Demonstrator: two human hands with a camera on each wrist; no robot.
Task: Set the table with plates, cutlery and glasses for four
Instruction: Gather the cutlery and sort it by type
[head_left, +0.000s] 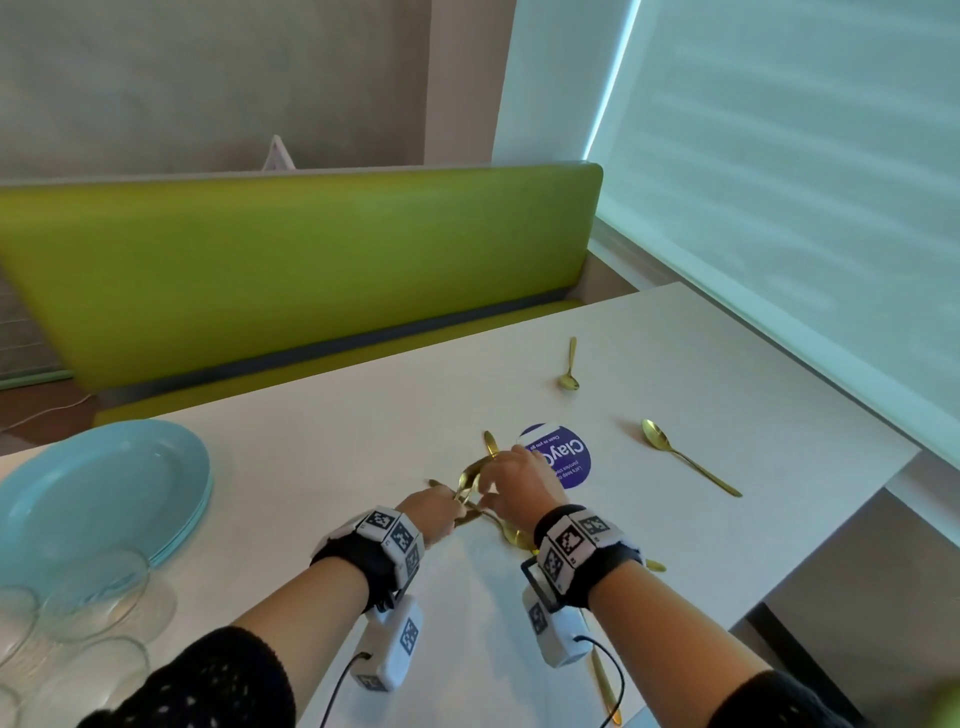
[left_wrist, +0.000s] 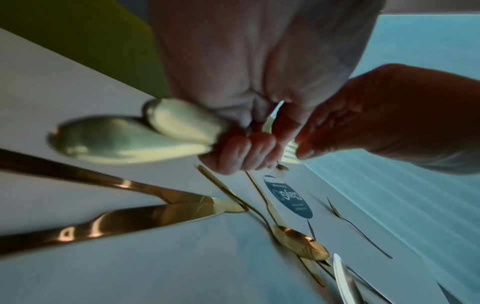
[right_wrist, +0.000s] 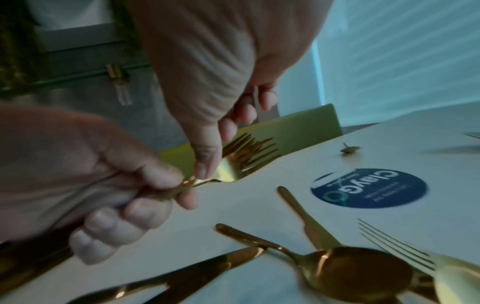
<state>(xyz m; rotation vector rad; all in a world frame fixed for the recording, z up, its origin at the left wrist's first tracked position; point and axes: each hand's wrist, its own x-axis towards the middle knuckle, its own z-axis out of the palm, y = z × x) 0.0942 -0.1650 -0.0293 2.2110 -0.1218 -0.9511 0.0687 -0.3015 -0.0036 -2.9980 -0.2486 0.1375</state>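
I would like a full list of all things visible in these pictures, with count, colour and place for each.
plates: stack, count unclear, light blue, table's left
glasses: several, clear, before the plates
loose cutlery: several knives, spoons, forks, gold, table's middle
held cutlery: bunch, gold, between both hands
placed spoons: two, gold, far right
sticker: one, purple, table's middle
table: one, white
bench: one, green, behind the table
left hand: grips the bunch
right hand: pinches the bunch

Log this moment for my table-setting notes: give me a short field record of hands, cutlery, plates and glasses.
left hand: grips a bundle of gold cutlery, forks among it
right hand: fingers pinch one piece from that bundle
loose cutlery: two spoons set out; knives and more lie near the hands
plates: stacked, light blue
glasses: grouped beside the stack
sticker: purple, on table
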